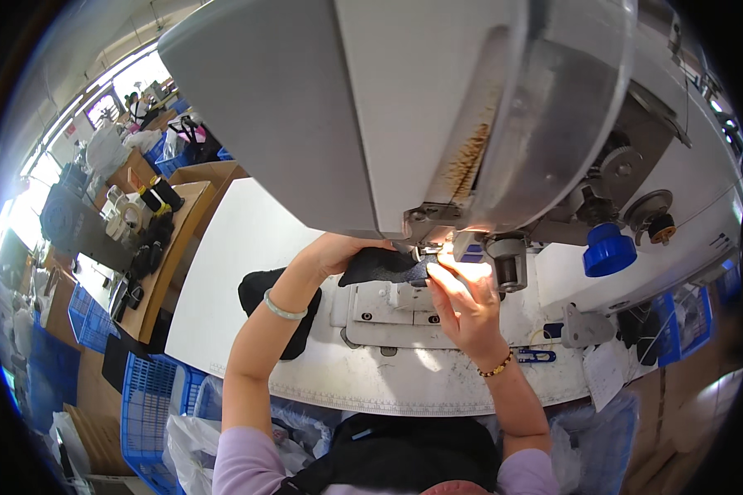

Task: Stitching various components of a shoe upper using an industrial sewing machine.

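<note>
A small piece of dark cloth (378, 266) is held at the lit needle area under the head of a white sewing machine (289, 107). My left hand (345, 251) grips its left end from behind, with the fingertips hidden by cloth and machine. At the right end, the fingers of my right hand (468, 304) pinch the edge close to the presser area. The needle itself is hard to make out in the glare. Another black cloth piece (257, 290) lies on the white table, partly beneath my left forearm.
Small blue-handled thread snips (536, 355) lie right of my right wrist. A blue knob (609, 250) juts from the machine. Blue baskets (153, 412) stand at the table's left, and a wooden side table (177, 247) holds thread cones and dark pieces.
</note>
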Action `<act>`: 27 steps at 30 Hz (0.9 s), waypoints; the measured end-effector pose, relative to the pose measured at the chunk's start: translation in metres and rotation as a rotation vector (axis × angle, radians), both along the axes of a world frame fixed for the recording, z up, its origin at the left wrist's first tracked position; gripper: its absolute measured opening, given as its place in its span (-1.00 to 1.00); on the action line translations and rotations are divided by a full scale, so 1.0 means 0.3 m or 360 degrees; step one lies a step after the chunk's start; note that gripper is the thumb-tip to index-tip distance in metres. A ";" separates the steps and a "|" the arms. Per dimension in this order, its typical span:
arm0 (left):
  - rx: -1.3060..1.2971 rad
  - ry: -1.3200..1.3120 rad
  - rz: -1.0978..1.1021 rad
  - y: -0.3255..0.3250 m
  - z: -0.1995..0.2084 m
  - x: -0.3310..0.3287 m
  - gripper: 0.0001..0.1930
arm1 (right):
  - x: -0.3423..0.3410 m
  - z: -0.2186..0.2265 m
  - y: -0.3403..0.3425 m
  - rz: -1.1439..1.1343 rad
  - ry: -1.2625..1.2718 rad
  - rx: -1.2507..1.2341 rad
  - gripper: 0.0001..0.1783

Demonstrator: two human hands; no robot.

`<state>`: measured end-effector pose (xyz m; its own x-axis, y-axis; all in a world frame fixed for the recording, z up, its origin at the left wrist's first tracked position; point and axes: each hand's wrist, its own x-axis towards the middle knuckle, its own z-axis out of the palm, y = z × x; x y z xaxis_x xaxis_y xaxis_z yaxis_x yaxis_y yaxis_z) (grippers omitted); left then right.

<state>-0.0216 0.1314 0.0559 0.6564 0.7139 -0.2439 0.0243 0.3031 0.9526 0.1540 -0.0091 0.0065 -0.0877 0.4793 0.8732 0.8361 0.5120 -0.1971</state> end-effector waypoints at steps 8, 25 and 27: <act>-0.0099 -0.0414 0.0000 -0.052 -0.010 0.012 -0.75 | -0.003 0.012 0.002 -0.0052 0.0028 -0.0055 -0.73; -0.0145 -0.0682 0.0292 -0.231 -0.044 0.014 -0.84 | -0.064 0.015 -0.011 -0.0015 -0.0297 0.0233 -0.63; -0.0127 -0.0658 0.0330 -0.251 -0.049 0.013 -0.87 | -0.039 0.019 -0.017 0.0034 -0.0304 0.0227 -0.66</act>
